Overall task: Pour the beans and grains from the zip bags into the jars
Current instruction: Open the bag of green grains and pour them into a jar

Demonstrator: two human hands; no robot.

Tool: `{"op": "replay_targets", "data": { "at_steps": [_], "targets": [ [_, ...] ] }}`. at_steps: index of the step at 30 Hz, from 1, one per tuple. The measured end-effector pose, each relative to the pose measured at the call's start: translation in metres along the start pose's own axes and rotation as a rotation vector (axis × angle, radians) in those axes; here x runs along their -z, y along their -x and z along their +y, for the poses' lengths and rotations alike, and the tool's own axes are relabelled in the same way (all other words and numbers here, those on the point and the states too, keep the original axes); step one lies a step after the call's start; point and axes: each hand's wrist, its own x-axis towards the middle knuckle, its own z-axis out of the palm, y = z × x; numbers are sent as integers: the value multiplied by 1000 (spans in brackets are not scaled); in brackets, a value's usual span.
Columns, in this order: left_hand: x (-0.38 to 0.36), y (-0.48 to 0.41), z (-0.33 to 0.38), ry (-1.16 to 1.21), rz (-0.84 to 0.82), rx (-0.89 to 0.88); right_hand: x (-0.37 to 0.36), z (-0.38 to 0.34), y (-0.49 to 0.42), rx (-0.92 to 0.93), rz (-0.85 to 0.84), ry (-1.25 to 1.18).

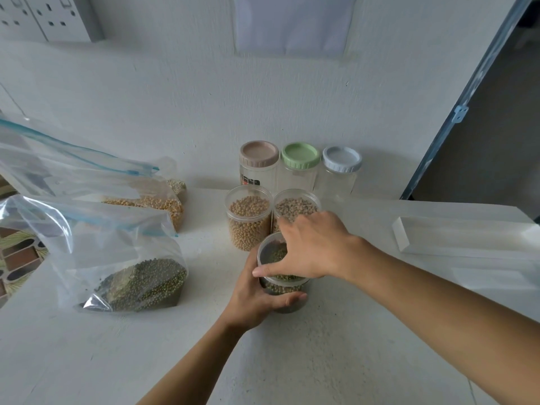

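**Green-bean jar gripped in both hands, mid-counter**

Green-bean jar (274, 254) stands upright on the white counter (292, 361), its long axis vertical and its mouth facing up under the right palm. The left hand (251, 299) wraps the lower wall, fingers curled round the near side. The right hand (312, 247) clamps over the top, thumb lying along the near rim; whether a lid sits under it cannot be told.

Just beyond the hands, a soybean jar (248, 220) and a pale grain jar (295, 204) stand open, close to the held jar. Behind them three capped clear jars (300, 157) line the wall (175, 97).

Left of the left hand lie a zip bag of green beans (140, 282) and, farther back, a zip bag of yellow kernels (155, 204); past them the counter's edge drops to a patterned floor (20, 252). Right of the right forearm rests a clear box (438, 238), with a door frame (455, 118) beyond. Bare counter lies nearer than both hands.
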Motion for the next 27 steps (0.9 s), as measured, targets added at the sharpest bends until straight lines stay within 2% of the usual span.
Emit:
{"op": "replay_targets", "data": {
  "at_steps": [9, 16, 19, 21, 24, 27],
  "targets": [
    [0, -1, 0, -14, 16, -14, 19, 8, -7, 294, -153, -327],
    [0, -3, -1, -24, 18, -1, 12, 19, -19, 489, -237, -335],
    [0, -2, -2, -23, 30, 1, 11, 24, -17, 470, -239, -368],
    [1, -1, -2, -21, 23, -9, 13, 25, -13, 376, -223, -363],
    [1, 0, -2, -19, 12, -18, 9, 17, -7, 259, -174, -192],
    [1, -1, -3, -3, 16, -14, 1, 7, -3, 253, -111, -148]
  ]
}}
